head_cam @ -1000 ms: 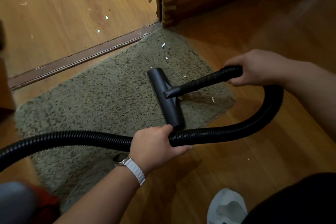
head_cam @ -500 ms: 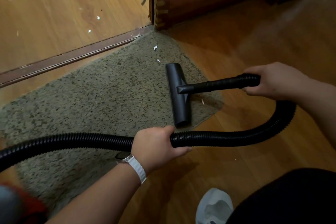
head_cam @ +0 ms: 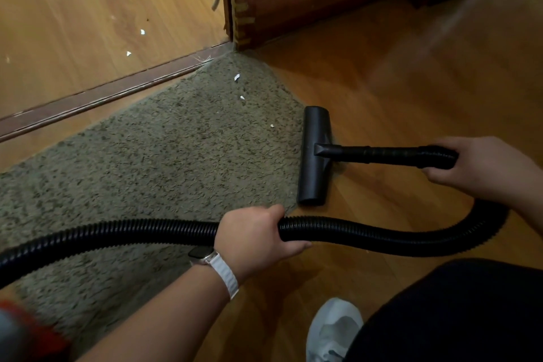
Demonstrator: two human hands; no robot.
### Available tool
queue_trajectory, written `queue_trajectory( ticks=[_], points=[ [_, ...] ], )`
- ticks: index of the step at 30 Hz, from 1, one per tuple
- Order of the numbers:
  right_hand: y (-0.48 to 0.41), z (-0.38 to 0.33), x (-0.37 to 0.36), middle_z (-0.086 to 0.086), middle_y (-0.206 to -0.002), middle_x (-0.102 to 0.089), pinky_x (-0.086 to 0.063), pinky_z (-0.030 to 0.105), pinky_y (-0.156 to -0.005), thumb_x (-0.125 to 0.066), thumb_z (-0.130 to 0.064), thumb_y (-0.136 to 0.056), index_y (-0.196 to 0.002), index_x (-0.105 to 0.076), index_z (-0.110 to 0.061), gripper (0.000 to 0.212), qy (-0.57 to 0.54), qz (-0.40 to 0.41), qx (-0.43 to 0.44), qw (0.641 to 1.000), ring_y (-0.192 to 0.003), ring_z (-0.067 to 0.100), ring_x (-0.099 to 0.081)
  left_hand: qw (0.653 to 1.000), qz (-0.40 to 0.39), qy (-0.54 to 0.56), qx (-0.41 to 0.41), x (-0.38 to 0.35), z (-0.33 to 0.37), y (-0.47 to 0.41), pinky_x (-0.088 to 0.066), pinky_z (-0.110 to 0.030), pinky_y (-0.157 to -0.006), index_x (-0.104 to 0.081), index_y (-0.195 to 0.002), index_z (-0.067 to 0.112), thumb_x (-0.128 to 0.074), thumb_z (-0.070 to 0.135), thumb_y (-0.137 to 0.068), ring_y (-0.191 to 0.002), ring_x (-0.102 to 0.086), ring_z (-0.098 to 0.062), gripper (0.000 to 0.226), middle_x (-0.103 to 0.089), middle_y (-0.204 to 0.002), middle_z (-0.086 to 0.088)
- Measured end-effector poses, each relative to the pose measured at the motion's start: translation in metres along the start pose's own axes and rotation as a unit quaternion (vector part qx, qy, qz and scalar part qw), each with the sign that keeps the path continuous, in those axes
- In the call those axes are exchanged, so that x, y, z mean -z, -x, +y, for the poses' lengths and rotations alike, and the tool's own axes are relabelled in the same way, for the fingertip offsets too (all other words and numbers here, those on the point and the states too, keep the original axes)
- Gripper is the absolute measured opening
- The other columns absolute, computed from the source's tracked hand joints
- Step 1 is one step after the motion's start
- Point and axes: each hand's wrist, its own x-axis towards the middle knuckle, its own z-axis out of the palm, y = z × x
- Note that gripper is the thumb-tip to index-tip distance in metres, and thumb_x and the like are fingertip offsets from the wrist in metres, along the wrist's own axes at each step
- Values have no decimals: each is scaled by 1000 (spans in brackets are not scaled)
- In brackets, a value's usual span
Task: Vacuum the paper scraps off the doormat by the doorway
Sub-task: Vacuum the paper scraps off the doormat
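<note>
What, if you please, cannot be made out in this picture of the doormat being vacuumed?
All in the head view:
- Black ribbed vacuum hose: runs off the left edge, so the machine is unseen.
- Black T-shaped floor nozzle: its underside faces down, suction opening hidden.
- Red and grey object: blurred, cut off at the bottom-left corner.

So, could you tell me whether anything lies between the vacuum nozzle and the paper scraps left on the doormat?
Nothing visible does. The nozzle sits at the doormat's right edge, and only bare pile separates it from the three paper scraps toward the doorway corner. The hose loops behind it, over the wooden floor.
</note>
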Motion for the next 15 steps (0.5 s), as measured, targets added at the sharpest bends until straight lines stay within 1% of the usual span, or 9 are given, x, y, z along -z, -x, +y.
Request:
queue_trajectory(
  ticks=[2, 6, 8, 10, 13, 15],
  points=[
    [2, 6, -4, -2, -71, -69, -60, 43, -58, -71, -42, -87, -115, -63, -36, 30, -2, -4, -11, 1000, -58, 17, -66, 1000, -6, -3, 0, -3, 1, 1, -42, -27, -57, -47, -82, 30, -44, 89, -72, -74, -64, -11, 59, -60, -77, 10],
    [3, 8, -13, 0, -75, -69, -57, 42, -59, -70, -41, -89, -120, -62, -33, 33, -23, -29, -30, 999, -61, 18, -66, 1000, -12, -10, 2, -7, 0, 3, -49, -28, -63, -51, -87, 28, -43, 89, -72, -78, -65, -12, 63, -64, -81, 8],
    [2, 9, -18, -1, -77, -69, -57, 41, -59, -71, -42, -88, -127, -62, -32, 41, -35, -29, -35, 998, -63, 18, -66, 1000, -15, -9, -1, -9, -1, 4, -49, -29, -62, -51, -86, 28, -43, 89, -72, -77, -65, -13, 63, -64, -79, 8],
    [1, 9, -22, -1, -79, -69, -54, 38, -55, -71, -43, -88, -129, -61, -31, 44, -53, -28, -37, 998, -63, 18, -66, 1000, -17, -7, -2, -10, -3, 4, -49, -29, -62, -52, -87, 28, -44, 89, -72, -77, -66, -13, 64, -65, -80, 8],
    [0, 10, -23, 2, -78, -68, -47, 32, -48, -71, -39, -89, -123, -63, -30, 36, -82, -30, -32, 996, -62, 21, -65, 1000, -23, -11, -4, -9, -4, 5, -52, -29, -65, -55, -91, 28, -43, 90, -72, -79, -66, -13, 66, -65, -82, 8],
    [-3, 10, -23, 3, -77, -68, -44, 31, -48, -72, -38, -89, -121, -63, -30, 34, -98, -23, -27, 995, -62, 21, -64, 1000, -26, -13, -6, -9, -4, 5, -52, -29, -66, -56, -92, 27, -43, 90, -73, -79, -65, -12, 66, -64, -82, 8]
  ],
)
